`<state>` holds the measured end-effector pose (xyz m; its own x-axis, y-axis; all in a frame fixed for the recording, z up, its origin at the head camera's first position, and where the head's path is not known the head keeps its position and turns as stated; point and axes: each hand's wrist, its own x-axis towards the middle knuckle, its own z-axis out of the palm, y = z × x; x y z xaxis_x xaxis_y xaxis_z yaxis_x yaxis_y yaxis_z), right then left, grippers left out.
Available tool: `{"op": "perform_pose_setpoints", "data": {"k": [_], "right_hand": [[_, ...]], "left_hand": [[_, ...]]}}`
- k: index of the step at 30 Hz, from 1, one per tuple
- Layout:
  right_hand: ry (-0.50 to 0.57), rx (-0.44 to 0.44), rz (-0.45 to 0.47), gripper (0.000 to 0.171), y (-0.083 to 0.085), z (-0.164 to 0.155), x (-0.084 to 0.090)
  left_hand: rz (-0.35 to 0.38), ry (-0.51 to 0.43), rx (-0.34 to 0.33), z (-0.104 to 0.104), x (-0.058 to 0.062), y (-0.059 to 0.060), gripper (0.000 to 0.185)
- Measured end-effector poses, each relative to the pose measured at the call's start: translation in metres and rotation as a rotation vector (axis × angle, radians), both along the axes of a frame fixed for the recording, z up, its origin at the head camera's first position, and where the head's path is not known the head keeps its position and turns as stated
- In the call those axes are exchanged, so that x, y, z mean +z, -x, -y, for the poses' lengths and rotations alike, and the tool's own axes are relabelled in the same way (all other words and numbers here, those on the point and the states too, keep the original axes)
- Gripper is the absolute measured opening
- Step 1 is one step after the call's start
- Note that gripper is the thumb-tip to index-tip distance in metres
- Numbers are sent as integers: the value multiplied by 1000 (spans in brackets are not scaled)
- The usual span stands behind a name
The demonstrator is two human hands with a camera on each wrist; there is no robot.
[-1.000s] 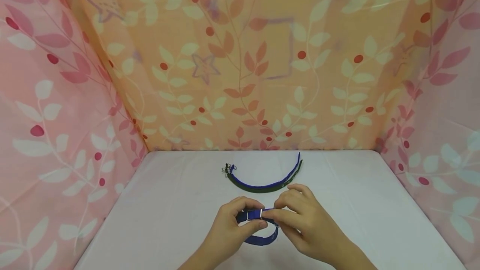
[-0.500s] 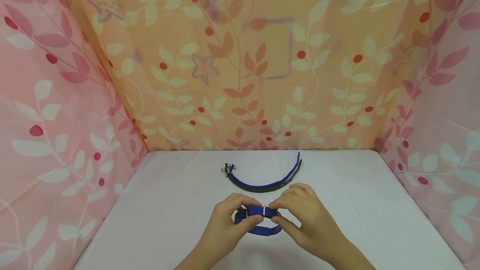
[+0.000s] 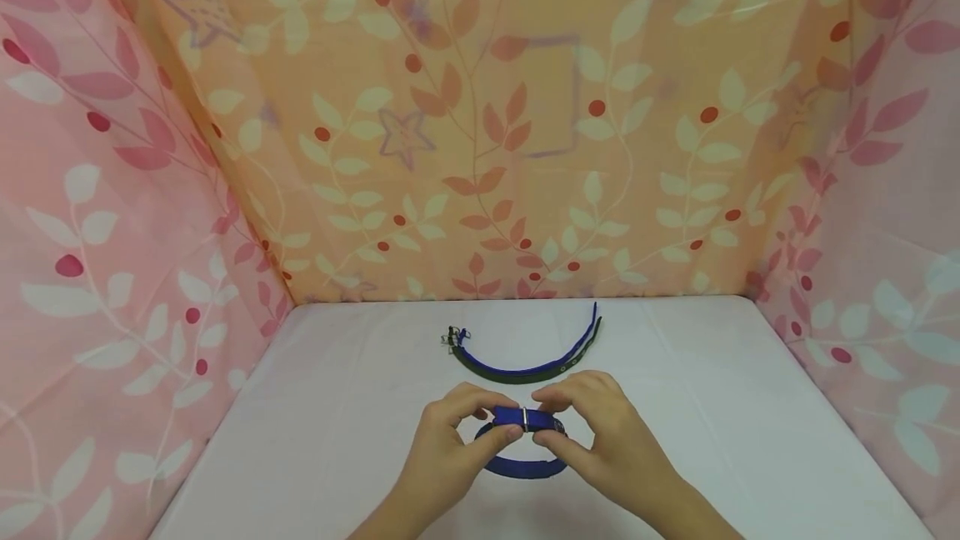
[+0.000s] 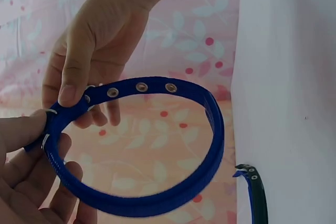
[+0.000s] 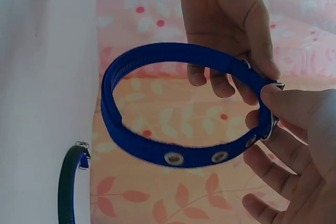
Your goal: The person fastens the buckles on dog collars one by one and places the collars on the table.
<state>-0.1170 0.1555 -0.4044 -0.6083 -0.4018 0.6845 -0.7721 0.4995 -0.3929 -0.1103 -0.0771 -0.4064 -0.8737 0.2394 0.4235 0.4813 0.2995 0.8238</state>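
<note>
A blue collar [image 3: 525,469] is closed into a loop and held up between both hands over the white table. Metal eyelets [image 4: 142,87] line one part of the strap, and a metal buckle [image 5: 272,125] shows beside the right fingers. My left hand [image 3: 452,440] pinches the doubled strap between thumb and index finger, just left of a metal bar [image 3: 525,419]. On the other side of that bar, my right hand [image 3: 603,432] pinches the strap, its thumb below and index finger above. The fingers partly hide the fastening.
Beyond the hands, a dark green collar [image 3: 510,379] and another blue collar [image 3: 517,371] lie nested in an arc on the white table [image 3: 315,407]. Their buckles [image 3: 453,338] are at the left end. Floral cloth walls [image 3: 480,190] enclose the back and sides.
The right fingers have shifted from the metal bar to the strap right of it. The collar's loop has tilted, and its lower curve looks rounder. The two collars behind have stayed put.
</note>
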Motion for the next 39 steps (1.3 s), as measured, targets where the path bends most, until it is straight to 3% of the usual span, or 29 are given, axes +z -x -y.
{"op": "perform_pose_setpoints", "data": {"k": [5, 18, 30, 35, 39], "right_hand": [[11, -20, 65, 43, -2, -2, 3], [10, -53, 73, 45, -2, -5, 6], [8, -75, 106, 49, -1, -4, 5], [-20, -76, 170, 50, 0, -3, 2], [-20, -47, 155, 45, 2, 0, -2]], "left_hand": [[-45, -21, 34, 2, -1, 2, 16], [-6, -60, 111, 11, 10, 1, 16], [-25, -172, 74, 18, 16, 1, 16], [17, -152, 70, 16, 15, 0, 17], [37, -118, 77, 13, 14, -1, 17]]}}
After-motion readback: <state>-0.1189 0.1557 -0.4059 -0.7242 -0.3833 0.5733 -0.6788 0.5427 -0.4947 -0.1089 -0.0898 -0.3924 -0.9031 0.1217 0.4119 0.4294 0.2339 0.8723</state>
